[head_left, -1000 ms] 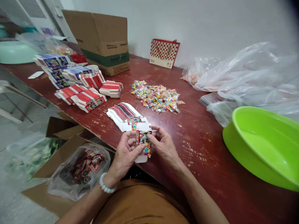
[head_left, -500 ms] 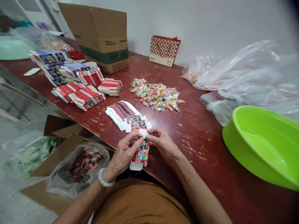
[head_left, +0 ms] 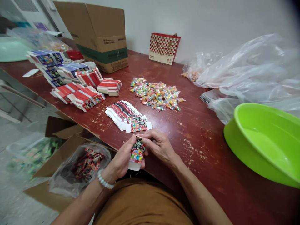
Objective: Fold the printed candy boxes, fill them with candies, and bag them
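A small printed candy box [head_left: 137,152], red and black with a white flap at its lower end, is between my hands at the table's near edge. My left hand [head_left: 123,157] wraps round its side, wearing a pale bead bracelet. The fingers of my right hand [head_left: 158,145] pinch the box's top end, where the flap looks folded over. Just beyond lies a fanned stack of flat box blanks [head_left: 125,114] in red, black and white. Farther back spreads a pile of wrapped candies [head_left: 159,95].
Bundles of red [head_left: 86,97] and blue [head_left: 50,59] boxes stand at left before a large carton [head_left: 105,40]. A green basin [head_left: 236,131] and plastic bags [head_left: 246,72] occupy the right. Below the table edge, an open carton holds a bag of red packets [head_left: 89,164]. A checkered paper bag [head_left: 162,48] stands behind.
The white flap at the box's top end has been folded down. My left hand has shifted from the top to grip the box's side; my right hand stays at the top.
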`<action>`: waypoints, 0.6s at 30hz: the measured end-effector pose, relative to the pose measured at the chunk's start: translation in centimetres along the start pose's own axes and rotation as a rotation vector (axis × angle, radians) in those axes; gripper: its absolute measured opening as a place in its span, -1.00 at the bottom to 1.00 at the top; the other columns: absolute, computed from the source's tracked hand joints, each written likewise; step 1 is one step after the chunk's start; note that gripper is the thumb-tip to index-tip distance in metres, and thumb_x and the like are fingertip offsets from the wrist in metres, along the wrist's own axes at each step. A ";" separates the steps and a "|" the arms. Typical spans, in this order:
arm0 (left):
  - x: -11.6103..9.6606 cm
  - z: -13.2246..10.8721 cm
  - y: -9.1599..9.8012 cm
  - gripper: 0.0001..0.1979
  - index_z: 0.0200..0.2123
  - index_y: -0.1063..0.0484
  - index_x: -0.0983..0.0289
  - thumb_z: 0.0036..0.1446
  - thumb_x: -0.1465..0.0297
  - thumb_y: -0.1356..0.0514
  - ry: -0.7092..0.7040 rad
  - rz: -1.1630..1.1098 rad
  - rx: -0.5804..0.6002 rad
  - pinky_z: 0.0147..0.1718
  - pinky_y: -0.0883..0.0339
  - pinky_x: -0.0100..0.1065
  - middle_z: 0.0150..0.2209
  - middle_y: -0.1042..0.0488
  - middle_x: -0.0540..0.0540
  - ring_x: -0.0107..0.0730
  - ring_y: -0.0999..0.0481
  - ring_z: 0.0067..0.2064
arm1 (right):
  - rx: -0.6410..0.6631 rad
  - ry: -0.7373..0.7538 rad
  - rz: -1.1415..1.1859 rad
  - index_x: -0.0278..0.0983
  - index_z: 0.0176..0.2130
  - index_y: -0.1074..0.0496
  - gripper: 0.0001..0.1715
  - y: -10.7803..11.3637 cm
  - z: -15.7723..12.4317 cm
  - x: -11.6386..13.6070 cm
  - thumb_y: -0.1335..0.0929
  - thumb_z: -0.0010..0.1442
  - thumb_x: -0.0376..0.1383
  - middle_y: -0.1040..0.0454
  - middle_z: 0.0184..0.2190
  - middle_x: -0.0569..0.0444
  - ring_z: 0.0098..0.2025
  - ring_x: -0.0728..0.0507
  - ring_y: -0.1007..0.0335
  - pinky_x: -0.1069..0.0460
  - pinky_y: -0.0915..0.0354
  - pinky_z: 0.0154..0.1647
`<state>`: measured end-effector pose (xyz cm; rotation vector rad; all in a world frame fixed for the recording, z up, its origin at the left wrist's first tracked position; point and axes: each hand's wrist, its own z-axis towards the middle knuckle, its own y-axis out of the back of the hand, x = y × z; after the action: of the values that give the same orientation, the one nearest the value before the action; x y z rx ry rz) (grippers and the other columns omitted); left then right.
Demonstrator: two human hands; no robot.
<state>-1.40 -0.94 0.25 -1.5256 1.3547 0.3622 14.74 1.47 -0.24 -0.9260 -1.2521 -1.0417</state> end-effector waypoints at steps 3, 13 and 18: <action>-0.1 0.2 -0.1 -0.39 -0.09 -0.46 0.33 0.27 -0.12 -0.02 0.005 0.011 -0.037 -0.69 -0.32 -0.42 -0.50 -0.54 0.10 -0.37 -0.48 -0.67 | 0.003 -0.052 -0.032 -0.24 -0.32 -0.52 -0.72 0.0 0.1 0.9 -0.41 0.25 -0.08 -0.55 -0.42 0.10 -0.55 -0.02 -0.42 0.06 -0.32 -0.47; -0.6 0.5 0.2 -0.22 -0.11 -0.51 0.37 0.14 -0.26 -0.01 -0.107 0.197 -0.042 -0.69 -0.30 -0.44 -0.56 -0.53 0.11 -0.43 -0.41 -0.69 | 0.020 -0.186 0.108 -0.30 -0.38 -0.52 -0.74 0.5 1.9 1.9 -0.50 0.06 -0.15 -0.54 -0.48 0.11 -0.53 -0.01 -0.41 0.10 -0.33 -0.50; 0.1 0.9 0.9 -0.22 0.10 -0.42 0.34 0.21 -0.21 0.02 -0.094 0.226 -0.081 -0.71 -0.26 -0.46 -0.57 -0.50 0.07 -0.41 -0.42 -0.69 | 0.226 -0.065 0.161 -0.23 -0.38 -0.53 -0.66 0.0 0.7 2.4 -0.41 0.22 -0.03 -0.59 -0.17 0.02 -0.51 -0.02 -0.41 0.01 -0.39 -0.44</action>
<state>-1.81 -0.08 -0.63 -1.4052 1.4566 0.6293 14.57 1.86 2.24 -0.8746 -1.2967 -0.7324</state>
